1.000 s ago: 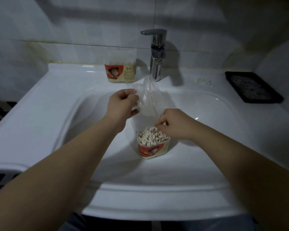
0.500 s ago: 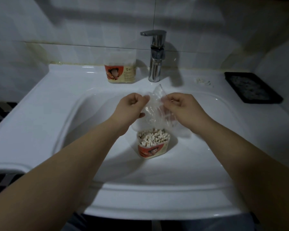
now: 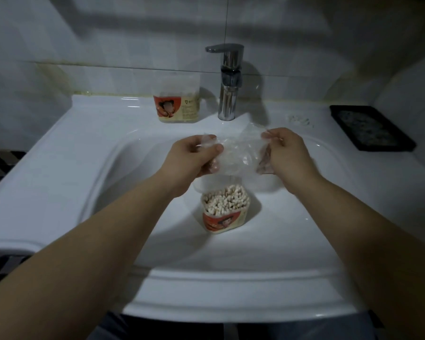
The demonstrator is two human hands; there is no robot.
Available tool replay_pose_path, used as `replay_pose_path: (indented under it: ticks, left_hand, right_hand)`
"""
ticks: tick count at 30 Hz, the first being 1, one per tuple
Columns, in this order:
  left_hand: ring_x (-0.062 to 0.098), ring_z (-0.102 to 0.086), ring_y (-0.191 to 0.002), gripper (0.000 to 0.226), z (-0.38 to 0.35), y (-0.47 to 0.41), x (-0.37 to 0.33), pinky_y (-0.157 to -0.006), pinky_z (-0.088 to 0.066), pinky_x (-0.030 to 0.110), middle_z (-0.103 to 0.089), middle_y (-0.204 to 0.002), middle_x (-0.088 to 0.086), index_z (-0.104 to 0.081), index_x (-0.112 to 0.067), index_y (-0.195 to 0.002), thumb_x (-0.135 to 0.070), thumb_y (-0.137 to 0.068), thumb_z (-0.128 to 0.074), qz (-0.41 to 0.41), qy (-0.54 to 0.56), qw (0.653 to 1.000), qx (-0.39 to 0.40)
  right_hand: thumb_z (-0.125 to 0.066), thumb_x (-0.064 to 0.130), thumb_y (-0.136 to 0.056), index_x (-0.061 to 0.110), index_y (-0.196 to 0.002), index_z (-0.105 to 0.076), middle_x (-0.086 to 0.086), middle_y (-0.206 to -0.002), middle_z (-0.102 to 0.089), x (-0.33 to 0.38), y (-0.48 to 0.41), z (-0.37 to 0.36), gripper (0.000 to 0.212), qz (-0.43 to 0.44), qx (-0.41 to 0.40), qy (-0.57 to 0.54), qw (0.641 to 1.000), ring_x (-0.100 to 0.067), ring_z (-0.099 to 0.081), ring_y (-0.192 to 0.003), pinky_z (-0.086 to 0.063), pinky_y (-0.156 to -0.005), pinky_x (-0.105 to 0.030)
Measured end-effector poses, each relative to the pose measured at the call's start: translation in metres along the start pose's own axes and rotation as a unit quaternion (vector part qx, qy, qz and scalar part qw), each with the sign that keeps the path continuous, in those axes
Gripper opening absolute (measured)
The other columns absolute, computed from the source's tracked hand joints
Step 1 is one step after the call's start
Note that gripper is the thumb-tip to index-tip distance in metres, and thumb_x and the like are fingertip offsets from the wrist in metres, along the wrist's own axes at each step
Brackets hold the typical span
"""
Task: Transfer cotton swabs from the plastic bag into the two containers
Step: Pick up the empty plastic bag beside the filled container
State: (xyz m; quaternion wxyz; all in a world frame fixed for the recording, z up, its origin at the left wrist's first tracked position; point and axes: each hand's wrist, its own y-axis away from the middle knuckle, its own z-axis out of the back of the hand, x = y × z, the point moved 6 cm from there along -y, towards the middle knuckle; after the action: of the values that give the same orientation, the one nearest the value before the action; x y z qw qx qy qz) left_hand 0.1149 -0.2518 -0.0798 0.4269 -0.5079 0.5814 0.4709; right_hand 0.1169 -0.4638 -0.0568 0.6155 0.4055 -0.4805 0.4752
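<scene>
The plastic bag (image 3: 238, 153) is clear and colourless. The cotton swabs (image 3: 226, 198) show off-white tips. Both containers, the near container (image 3: 225, 220) and the far container (image 3: 176, 104), carry a red-orange and cream label on translucent walls. The sink (image 3: 84, 148) is glossy white, the faucet (image 3: 228, 94) mirror-silver chrome, and the tray (image 3: 371, 127) black with a speckled grey inside.

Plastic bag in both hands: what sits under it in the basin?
An open container packed with upright cotton swabs stands in the sink beneath the plastic bag. The sink floor behind it is covered by the bag.
</scene>
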Motion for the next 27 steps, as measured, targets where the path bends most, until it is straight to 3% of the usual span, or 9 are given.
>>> replay_pose_path:
  ticks: [6, 9, 12, 14, 18, 20, 23, 25, 27]
  left_hand:
    - [0.015, -0.071, -0.077, 0.017, 0.022, -0.002, -0.006, -0.068, -0.059, 0.025, -0.073, -0.088, 0.007, -0.075, -0.012, -0.094, -0.027, -0.097, -0.069, -0.025, -0.021, 0.991, -0.127]
    - [0.013, -0.071, -0.075, 0.018, 0.019, -0.004, -0.001, -0.07, -0.06, 0.029, -0.073, -0.091, 0.005, -0.072, -0.013, -0.107, -0.026, -0.102, -0.06, -0.011, -0.044, 0.992, -0.12]
    - [0.018, -0.067, -0.098, 0.029, 0.028, -0.009, 0.001, -0.09, -0.056, 0.036, -0.069, -0.115, 0.0, -0.068, -0.021, -0.123, -0.035, -0.099, -0.059, -0.031, -0.281, 0.946, -0.156]
    - [0.022, -0.064, -0.103, 0.04, 0.035, -0.011, 0.002, -0.09, -0.054, 0.034, -0.06, -0.129, 0.003, -0.061, -0.024, -0.135, -0.034, -0.096, -0.062, -0.017, -0.352, 0.921, -0.17]
    - [0.028, -0.065, -0.104, 0.057, 0.044, -0.014, 0.019, -0.078, -0.055, 0.033, -0.059, -0.134, 0.01, -0.048, -0.021, -0.146, -0.021, -0.093, -0.068, 0.081, -0.335, 0.929, -0.136]
    - [0.031, -0.064, -0.108, 0.059, 0.043, -0.012, 0.029, -0.078, -0.059, 0.038, -0.06, -0.131, 0.015, -0.046, -0.02, -0.147, -0.015, -0.093, -0.069, 0.133, -0.327, 0.929, -0.108]
    - [0.031, -0.066, -0.107, 0.056, 0.041, -0.01, 0.038, -0.074, -0.063, 0.041, -0.063, -0.122, 0.018, -0.051, -0.02, -0.142, -0.002, -0.091, -0.065, 0.163, -0.281, 0.942, -0.089]
    - [0.029, -0.068, -0.1, 0.046, 0.04, -0.009, 0.037, -0.068, -0.064, 0.04, -0.067, -0.115, 0.02, -0.059, -0.018, -0.133, 0.002, -0.092, -0.061, 0.153, -0.256, 0.95, -0.089]
    - [0.024, -0.067, -0.087, 0.033, 0.039, -0.009, 0.032, -0.063, -0.064, 0.038, -0.069, -0.103, 0.018, -0.063, -0.014, -0.126, 0.001, -0.097, -0.057, 0.138, -0.233, 0.958, -0.092]
  right_hand:
    - [-0.033, -0.007, -0.093, 0.018, -0.111, -0.064, -0.012, -0.089, -0.062, -0.002, -0.005, 0.014, 0.044, -0.001, -0.044, 0.068, 0.997, -0.019, -0.054, -0.056, -0.052, -0.048, -0.028]
    - [-0.036, 0.0, -0.094, 0.029, -0.117, -0.067, -0.008, -0.115, -0.067, 0.008, -0.002, 0.025, 0.048, 0.076, -0.086, 0.201, 0.973, -0.023, -0.063, -0.082, -0.053, -0.072, -0.031]
    - [-0.042, 0.003, -0.098, 0.028, -0.142, -0.058, -0.012, -0.142, -0.051, 0.015, -0.006, 0.039, 0.053, 0.129, -0.116, 0.311, 0.935, -0.032, -0.056, -0.121, -0.045, -0.101, -0.031]
    - [-0.047, 0.004, -0.098, 0.026, -0.151, -0.048, -0.012, -0.153, -0.036, 0.01, -0.011, 0.044, 0.057, 0.117, -0.1, 0.355, 0.922, -0.036, -0.047, -0.131, -0.04, -0.111, -0.034]
    - [-0.057, 0.017, -0.085, 0.023, -0.152, -0.041, -0.005, -0.162, -0.02, 0.005, -0.011, 0.032, 0.069, 0.125, -0.074, 0.574, 0.806, -0.038, -0.028, -0.14, -0.034, -0.112, -0.053]
    - [-0.054, 0.023, -0.082, 0.028, -0.145, -0.048, -0.007, -0.161, -0.029, 0.012, -0.005, 0.012, 0.064, 0.204, -0.026, 0.589, 0.782, -0.037, -0.029, -0.141, -0.037, -0.11, -0.055]
    - [-0.051, 0.015, -0.089, 0.017, -0.139, -0.06, -0.014, -0.15, -0.051, 0.007, 0.012, -0.029, 0.051, 0.318, 0.142, 0.52, 0.78, -0.036, -0.043, -0.137, -0.037, -0.114, -0.048]
    - [-0.049, 0.013, -0.098, 0.014, -0.146, -0.053, -0.012, -0.149, -0.051, -0.007, 0.02, -0.047, 0.048, 0.277, 0.235, 0.523, 0.771, -0.032, -0.046, -0.136, -0.037, -0.114, -0.039]
    - [-0.046, 0.021, -0.102, 0.016, -0.148, -0.046, -0.012, -0.141, -0.053, -0.019, 0.015, -0.047, 0.047, 0.215, 0.238, 0.566, 0.759, -0.032, -0.052, -0.128, -0.043, -0.105, -0.041]
